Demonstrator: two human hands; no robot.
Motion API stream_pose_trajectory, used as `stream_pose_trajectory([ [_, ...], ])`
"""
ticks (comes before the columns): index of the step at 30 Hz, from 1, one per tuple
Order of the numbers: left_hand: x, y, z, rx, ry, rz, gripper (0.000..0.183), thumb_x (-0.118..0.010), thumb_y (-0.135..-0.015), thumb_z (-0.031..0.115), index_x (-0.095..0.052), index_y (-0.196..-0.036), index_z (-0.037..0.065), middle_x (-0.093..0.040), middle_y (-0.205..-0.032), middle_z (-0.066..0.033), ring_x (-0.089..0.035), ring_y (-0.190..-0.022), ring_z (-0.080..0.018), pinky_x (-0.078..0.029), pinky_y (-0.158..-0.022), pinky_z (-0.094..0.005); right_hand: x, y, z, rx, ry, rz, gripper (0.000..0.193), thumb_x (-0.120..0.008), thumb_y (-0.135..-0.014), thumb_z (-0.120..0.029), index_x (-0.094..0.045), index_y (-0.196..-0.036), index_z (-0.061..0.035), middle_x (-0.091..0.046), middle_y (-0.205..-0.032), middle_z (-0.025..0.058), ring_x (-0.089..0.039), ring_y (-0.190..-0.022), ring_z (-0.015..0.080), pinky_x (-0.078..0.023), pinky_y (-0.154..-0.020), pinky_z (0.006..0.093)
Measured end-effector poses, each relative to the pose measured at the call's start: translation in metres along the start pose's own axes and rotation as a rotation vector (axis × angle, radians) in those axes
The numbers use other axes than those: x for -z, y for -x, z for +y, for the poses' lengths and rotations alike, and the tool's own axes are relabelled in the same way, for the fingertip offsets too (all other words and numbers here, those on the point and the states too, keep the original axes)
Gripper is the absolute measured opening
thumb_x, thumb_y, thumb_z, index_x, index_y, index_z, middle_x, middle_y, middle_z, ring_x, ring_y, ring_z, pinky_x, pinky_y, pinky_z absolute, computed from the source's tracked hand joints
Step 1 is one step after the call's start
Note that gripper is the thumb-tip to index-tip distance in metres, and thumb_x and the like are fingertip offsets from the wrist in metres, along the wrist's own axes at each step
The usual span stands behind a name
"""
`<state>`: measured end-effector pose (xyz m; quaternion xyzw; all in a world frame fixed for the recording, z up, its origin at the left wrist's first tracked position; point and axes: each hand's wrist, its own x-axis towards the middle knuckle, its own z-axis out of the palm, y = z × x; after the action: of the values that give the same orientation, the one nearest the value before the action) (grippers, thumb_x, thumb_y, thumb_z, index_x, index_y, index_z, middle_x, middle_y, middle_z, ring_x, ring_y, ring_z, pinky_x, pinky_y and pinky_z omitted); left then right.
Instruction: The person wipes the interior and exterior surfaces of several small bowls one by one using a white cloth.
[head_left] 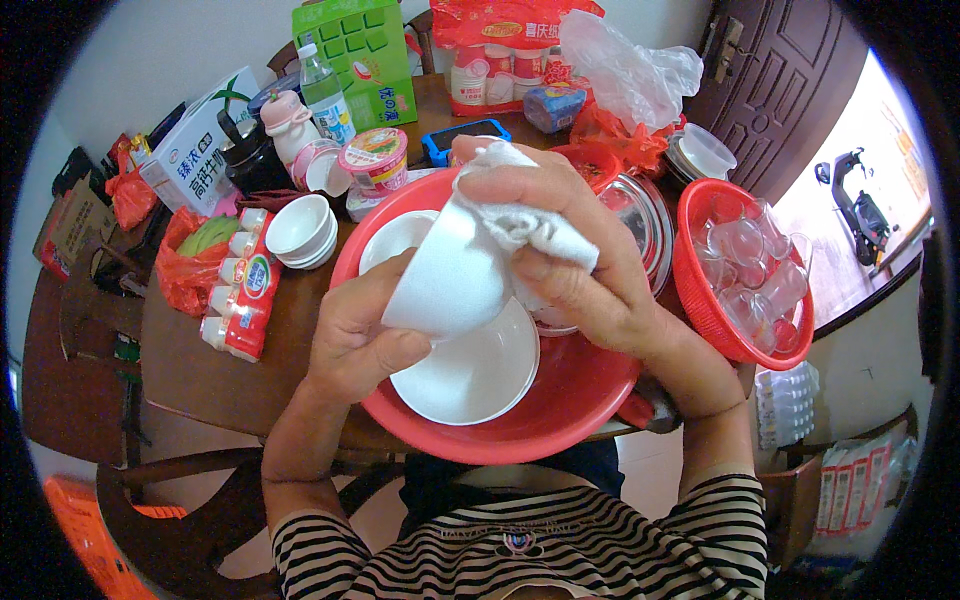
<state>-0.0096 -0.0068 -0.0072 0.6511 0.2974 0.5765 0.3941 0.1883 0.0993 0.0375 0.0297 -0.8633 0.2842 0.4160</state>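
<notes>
Tilted on its side, a white bowl is held above a large red basin. My left hand grips its lower left rim, thumb on the outside. My right hand is closed on a bunched white cloth, which presses against the bowl's upper right side. Inside the basin, below my hands, rests another white bowl, with a further white bowl behind it partly hidden by my left hand and the held bowl.
Stacked white bowls stand left of the basin, beside a pack of small bottles. A red basket of clear glasses sits at the right table edge. Behind are an instant noodle cup, a blue-framed phone and a clear bottle.
</notes>
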Motion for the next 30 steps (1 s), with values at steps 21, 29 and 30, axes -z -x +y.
stream_pose_trajectory([
  [21, 0.004, -0.01, 0.007, -0.154, -0.351, -0.152, 0.045, -0.077, -0.06, 0.019, -0.059, -0.094, -0.004, -0.06, -0.088, -0.0131, -0.057, -0.083, -0.0275, -0.041, -0.083, -0.0376, -0.018, 0.002, -0.01, 0.461, 0.734, -0.089, 0.039, -0.058, -0.071, -0.018, -0.055, -0.11, -0.0228, -0.05, -0.099, 0.0081, -0.054, -0.088, 0.0263, -0.052, -0.062, 0.033],
  [29, 0.006, -0.002, 0.003, -0.057, -0.302, -0.071, 0.054, -0.074, -0.069, 0.038, -0.058, -0.098, -0.005, -0.058, -0.085, -0.0106, -0.057, -0.074, -0.0193, -0.043, -0.065, -0.0282, -0.016, -0.002, -0.008, 0.364, 0.648, -0.062, 0.038, -0.06, -0.07, -0.019, -0.058, -0.107, -0.0226, -0.052, -0.103, 0.0067, -0.055, -0.091, 0.0244, -0.049, -0.073, 0.0352],
  [30, 0.005, -0.001, 0.003, -0.055, -0.271, -0.047, 0.055, -0.073, -0.069, 0.039, -0.058, -0.098, -0.005, -0.058, -0.087, -0.0102, -0.057, -0.076, -0.0182, -0.044, -0.066, -0.0278, -0.015, -0.003, -0.006, 0.358, 0.616, -0.05, 0.036, -0.059, -0.071, -0.019, -0.057, -0.107, -0.0225, -0.052, -0.103, 0.0068, -0.054, -0.092, 0.0248, -0.048, -0.073, 0.0361],
])
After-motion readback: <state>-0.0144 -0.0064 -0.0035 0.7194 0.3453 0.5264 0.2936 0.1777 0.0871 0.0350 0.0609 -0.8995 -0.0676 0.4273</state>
